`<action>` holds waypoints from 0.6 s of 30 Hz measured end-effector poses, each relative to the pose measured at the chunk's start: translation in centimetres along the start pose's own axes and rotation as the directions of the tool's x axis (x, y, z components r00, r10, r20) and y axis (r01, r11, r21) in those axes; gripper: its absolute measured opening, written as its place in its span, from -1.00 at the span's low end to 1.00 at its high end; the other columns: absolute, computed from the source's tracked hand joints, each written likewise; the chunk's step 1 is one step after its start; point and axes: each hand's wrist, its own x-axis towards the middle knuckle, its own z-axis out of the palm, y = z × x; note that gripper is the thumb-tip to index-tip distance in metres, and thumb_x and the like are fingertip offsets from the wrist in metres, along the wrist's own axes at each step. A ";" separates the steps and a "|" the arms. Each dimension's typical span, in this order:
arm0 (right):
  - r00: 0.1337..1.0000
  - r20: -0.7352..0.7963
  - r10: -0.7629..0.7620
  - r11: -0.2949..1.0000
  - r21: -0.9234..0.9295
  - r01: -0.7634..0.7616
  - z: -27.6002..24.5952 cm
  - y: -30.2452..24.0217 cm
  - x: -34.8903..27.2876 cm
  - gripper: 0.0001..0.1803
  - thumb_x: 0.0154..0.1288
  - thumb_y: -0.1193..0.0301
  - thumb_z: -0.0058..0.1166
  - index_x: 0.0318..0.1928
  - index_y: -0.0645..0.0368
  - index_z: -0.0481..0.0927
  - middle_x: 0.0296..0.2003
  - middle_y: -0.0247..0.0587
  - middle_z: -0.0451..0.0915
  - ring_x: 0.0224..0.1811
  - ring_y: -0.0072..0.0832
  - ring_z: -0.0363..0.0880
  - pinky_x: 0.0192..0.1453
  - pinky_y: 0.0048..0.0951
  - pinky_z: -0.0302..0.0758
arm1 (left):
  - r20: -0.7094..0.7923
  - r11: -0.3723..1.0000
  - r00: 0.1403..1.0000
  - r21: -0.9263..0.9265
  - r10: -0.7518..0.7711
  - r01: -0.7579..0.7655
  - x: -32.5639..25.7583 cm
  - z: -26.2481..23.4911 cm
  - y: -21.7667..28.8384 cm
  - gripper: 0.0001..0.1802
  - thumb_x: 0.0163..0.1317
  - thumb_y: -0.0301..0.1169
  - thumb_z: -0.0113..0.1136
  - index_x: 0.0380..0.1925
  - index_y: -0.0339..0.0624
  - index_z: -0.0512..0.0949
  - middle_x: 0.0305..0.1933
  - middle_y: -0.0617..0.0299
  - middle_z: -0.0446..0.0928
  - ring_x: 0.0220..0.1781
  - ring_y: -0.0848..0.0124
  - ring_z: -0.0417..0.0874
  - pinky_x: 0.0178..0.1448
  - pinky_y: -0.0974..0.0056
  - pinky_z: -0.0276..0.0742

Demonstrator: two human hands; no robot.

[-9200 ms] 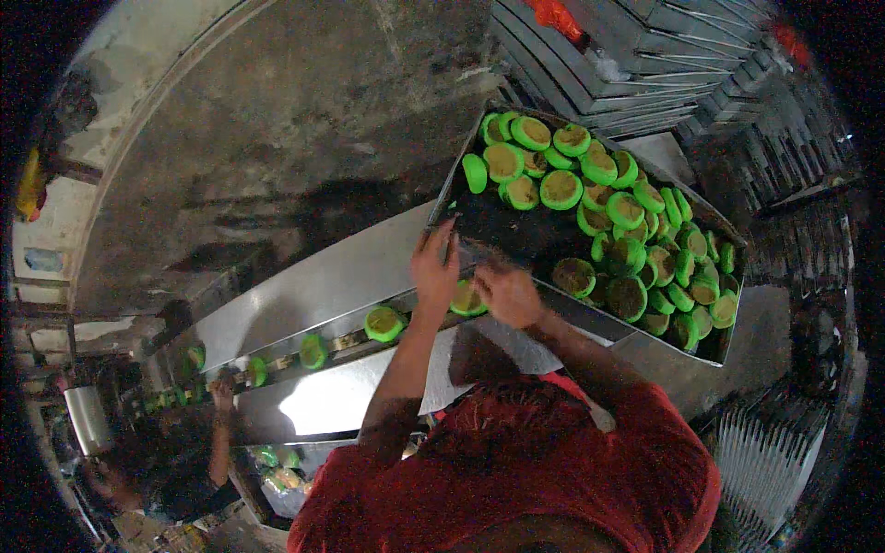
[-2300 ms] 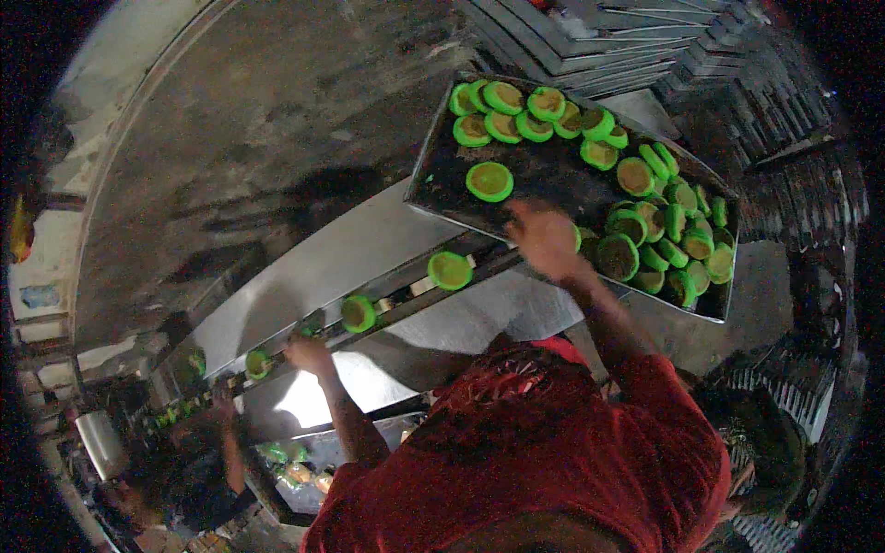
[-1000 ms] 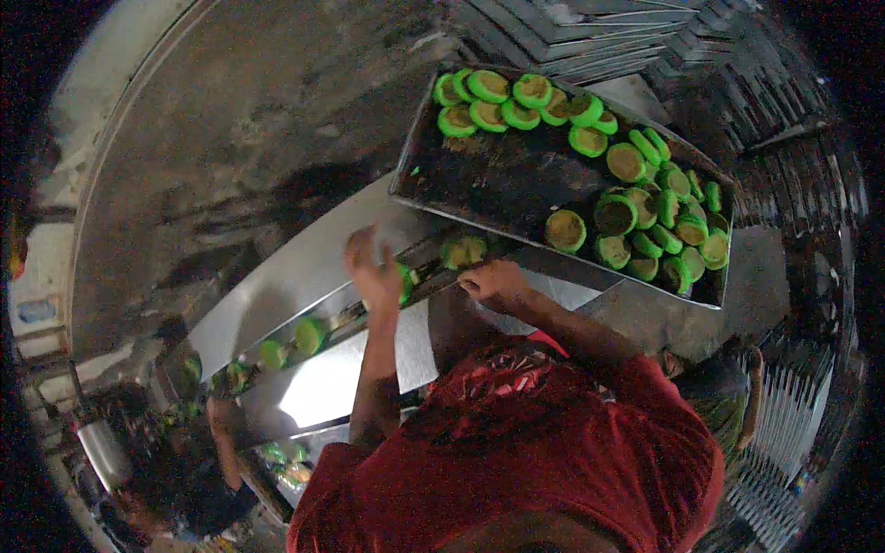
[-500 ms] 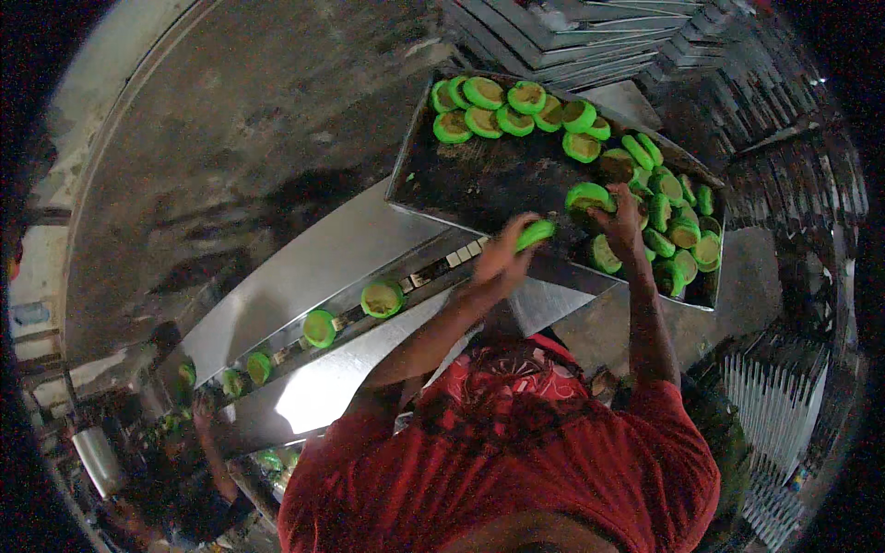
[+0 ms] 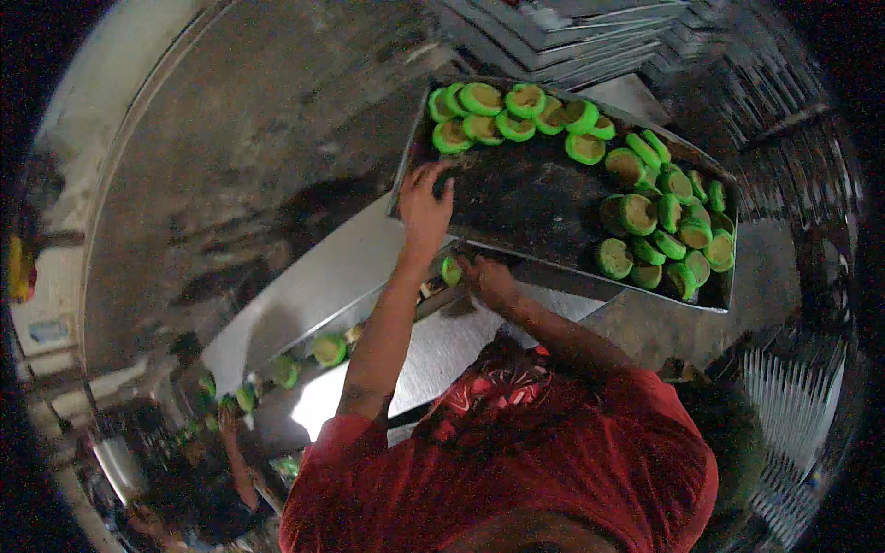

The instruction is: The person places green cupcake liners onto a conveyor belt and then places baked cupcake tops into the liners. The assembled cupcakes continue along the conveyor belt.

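My left hand (image 5: 426, 210) reaches over the left end of a dark metal tray (image 5: 525, 198), fingers slightly bent and thumb apart, with nothing visible in it. Just outside the tray's near edge, my right hand (image 5: 490, 281) has its fingertips on a round green bun (image 5: 450, 270) at the upper end of a narrow conveyor (image 5: 429, 309). Inside the tray, several green buns with brown bases (image 5: 482, 98) line the far left side. More buns (image 5: 638, 214) crowd the right end, some flat, some tilted on edge.
Further buns (image 5: 328, 349) sit along the conveyor toward the lower left, between sheet-metal sides (image 5: 313, 267). Another person's hand (image 5: 227, 419) is beside its far end. Stacked metal trays (image 5: 599, 46) stand behind, and a rack of thin metal edges (image 5: 793, 396) at right.
My left hand has moved left to the tray's end and no longer shows a bun. My right hand has let go of a bun in the tray and come down-left to the conveyor.
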 end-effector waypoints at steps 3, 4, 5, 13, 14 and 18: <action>0.982 -0.099 -0.163 0.980 -0.129 0.150 -2.3 3.3 -0.3 -0.54 0.17 0.36 0.15 0.13 0.06 0.56 -0.01 -0.03 0.62 -0.01 -0.02 0.61 0.08 -0.14 0.55 | 0.165 0.941 0.972 0.269 0.166 -0.206 6.7 4.6 -0.7 -0.42 0.07 -0.35 0.38 0.17 0.07 0.51 0.23 0.13 0.42 0.28 0.09 0.42 0.30 -0.15 0.33; 0.961 -0.162 -0.224 0.970 -0.132 0.204 -5.0 5.2 -0.7 -0.54 0.16 0.35 0.17 0.12 0.05 0.59 -0.01 -0.06 0.63 0.02 -0.05 0.61 0.09 -0.15 0.56 | 0.224 0.896 0.955 0.355 0.196 -0.267 7.8 6.0 -1.7 -0.37 0.06 -0.34 0.39 0.21 0.13 0.48 0.26 0.15 0.39 0.31 0.10 0.39 0.30 -0.21 0.31; 0.903 -0.354 -0.245 0.953 -0.260 0.157 -9.9 8.8 0.2 -0.56 0.18 0.37 0.15 0.12 0.07 0.58 -0.07 -0.05 0.64 -0.04 -0.06 0.63 0.02 -0.16 0.57 | 0.243 0.888 0.956 0.385 0.165 -0.251 8.4 7.2 -3.1 -0.35 0.06 -0.32 0.39 0.23 0.18 0.46 0.26 0.16 0.38 0.32 0.11 0.37 0.31 -0.24 0.28; 0.442 -0.732 0.518 0.602 -0.054 -0.796 -23.2 37.4 -4.8 -0.32 0.19 -0.09 0.16 0.29 -0.22 0.37 0.00 0.10 0.53 0.00 0.02 0.61 -0.05 -0.02 0.55 | 0.305 0.982 0.952 0.182 0.000 -0.059 6.1 7.8 0.0 -0.48 0.17 -0.24 0.31 0.17 0.06 0.53 0.15 0.09 0.43 0.28 0.09 0.40 0.32 -0.12 0.30; 0.467 -0.742 0.481 0.577 -0.132 -0.806 -21.8 36.5 -3.3 -0.28 0.18 -0.11 0.16 0.32 -0.23 0.34 0.07 0.13 0.49 0.03 0.05 0.59 -0.04 0.02 0.55 | 0.191 0.998 0.981 0.048 0.041 -0.051 4.9 6.7 -0.7 -0.48 0.19 -0.23 0.30 0.18 -0.03 0.51 0.14 0.06 0.43 0.26 0.07 0.41 0.33 -0.07 0.31; 0.637 -0.590 0.496 0.602 -0.295 -0.742 -14.1 25.2 1.6 -0.25 0.17 -0.03 0.21 0.35 -0.24 0.27 0.15 0.18 0.40 0.09 0.09 0.53 0.01 0.11 0.49 | 0.104 0.877 0.920 -0.279 -0.377 0.391 -2.1 0.3 0.7 -0.51 0.32 -0.21 0.21 0.14 -0.28 0.47 0.21 -0.04 0.42 0.30 0.07 0.39 0.35 0.15 0.30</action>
